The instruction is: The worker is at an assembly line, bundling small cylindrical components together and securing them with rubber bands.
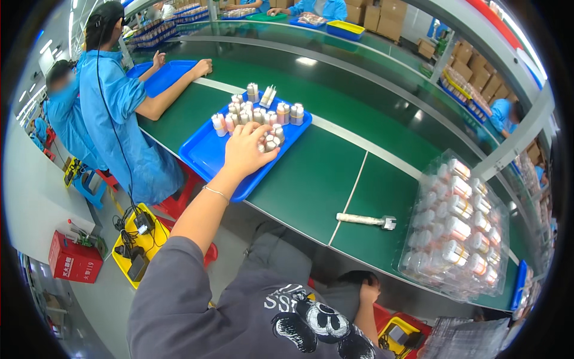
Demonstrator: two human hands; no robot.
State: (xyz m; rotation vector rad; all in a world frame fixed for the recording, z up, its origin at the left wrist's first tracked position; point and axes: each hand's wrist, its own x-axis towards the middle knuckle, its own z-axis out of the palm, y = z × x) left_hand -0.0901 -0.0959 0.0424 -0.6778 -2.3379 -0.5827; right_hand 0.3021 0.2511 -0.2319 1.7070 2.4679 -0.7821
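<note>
My left hand [246,148] reaches over the blue tray [200,149] on the green table. Its fingers are curled round a bundle of small cylinders [271,141] with white ends, at the tray's near right side. Several more white and pinkish cylinders [246,110] stand in groups just beyond the fingers, and one pale bundle [268,96] leans at the far edge. Low beside my lap is my right hand [369,289], next to a dark rounded shape [357,277]. Its fingers are too hidden to read.
A tool with a wrapped handle [362,219] lies on the table. Clear plastic trays of white cylinders [454,230] are stacked at the right. At left, a co-worker in blue [119,113] handles another blue tray [170,76]. A yellow bin [139,242] sits below.
</note>
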